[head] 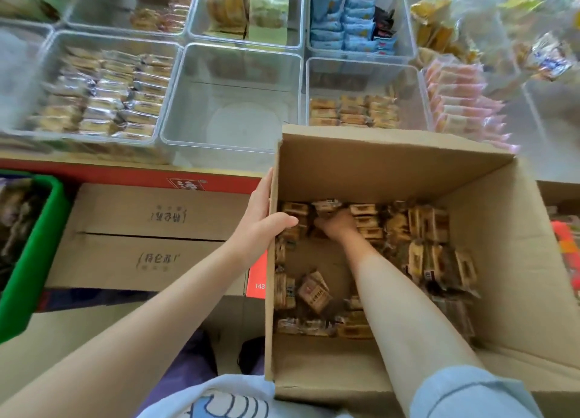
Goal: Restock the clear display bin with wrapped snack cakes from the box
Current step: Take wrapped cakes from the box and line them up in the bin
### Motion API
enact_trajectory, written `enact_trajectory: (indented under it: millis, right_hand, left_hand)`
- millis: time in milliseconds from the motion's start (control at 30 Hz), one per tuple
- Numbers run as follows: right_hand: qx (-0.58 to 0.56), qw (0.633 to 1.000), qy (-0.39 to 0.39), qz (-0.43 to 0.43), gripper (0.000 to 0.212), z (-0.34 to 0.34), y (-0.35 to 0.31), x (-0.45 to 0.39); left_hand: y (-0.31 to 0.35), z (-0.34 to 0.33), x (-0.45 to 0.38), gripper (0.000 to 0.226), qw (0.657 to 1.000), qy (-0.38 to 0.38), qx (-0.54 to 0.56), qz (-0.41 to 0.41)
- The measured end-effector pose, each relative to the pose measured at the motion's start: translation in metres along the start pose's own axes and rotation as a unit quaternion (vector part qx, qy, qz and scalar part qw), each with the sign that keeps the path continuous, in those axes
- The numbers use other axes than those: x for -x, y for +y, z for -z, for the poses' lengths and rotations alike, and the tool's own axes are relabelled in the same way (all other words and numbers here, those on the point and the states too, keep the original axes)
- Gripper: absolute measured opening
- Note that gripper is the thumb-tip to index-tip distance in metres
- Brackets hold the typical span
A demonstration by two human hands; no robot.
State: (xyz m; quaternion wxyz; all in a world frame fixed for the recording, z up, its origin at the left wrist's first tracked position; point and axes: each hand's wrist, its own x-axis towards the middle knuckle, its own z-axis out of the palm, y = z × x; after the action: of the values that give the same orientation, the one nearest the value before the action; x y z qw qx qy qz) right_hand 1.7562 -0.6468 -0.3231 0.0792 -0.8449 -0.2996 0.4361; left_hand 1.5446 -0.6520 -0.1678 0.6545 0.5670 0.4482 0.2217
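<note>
Down in the cardboard box, the right hand is curled round a few wrapped snack cakes at the far end, while the box's left wall is gripped by the left hand, thumb inside. If too many get grabbed, slippery wrappers could probably be dropped short of the empty clear bin. Just past the box, the tabletop is packed with clear bins, like the half-filled bin. Room detail can't be made out.

L hand grips box wall; R hand down among snack cakes.
</note>
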Motion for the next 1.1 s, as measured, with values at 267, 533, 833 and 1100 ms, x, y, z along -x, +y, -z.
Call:
enact_trajectory:
  millis: [267, 533, 833, 1100]
  right_hand:
    - [-0.261, 0.932, -0.233, 0.092, 0.043, 0.1, -0.049, 0.098]
    - [-0.271, 0.916, -0.187, 0.228, 0.062, 0.099, -0.15, 0.188]
    - [0.002, 0.944, -0.041, 0.328, 0.037, 0.033, -0.274, 0.164]
    - [0.046, 0.955, 0.081, 0.28, 0.025, -0.064, -0.326, 0.075]
  left_hand:
    - [0.002, 0.009, 0.008, 0.086, 0.991, 0.068, -0.114, -0.03]
    - [0.067, 0.072, -0.001, 0.035, 0.977, 0.115, -0.021, -0.176]
    - [0.048, 0.229, -0.048, 0.023, 0.991, 0.083, -0.033, -0.101]
    - [-0.052, 0.32, -0.089, 0.062, 0.9, 0.104, -0.421, -0.029]
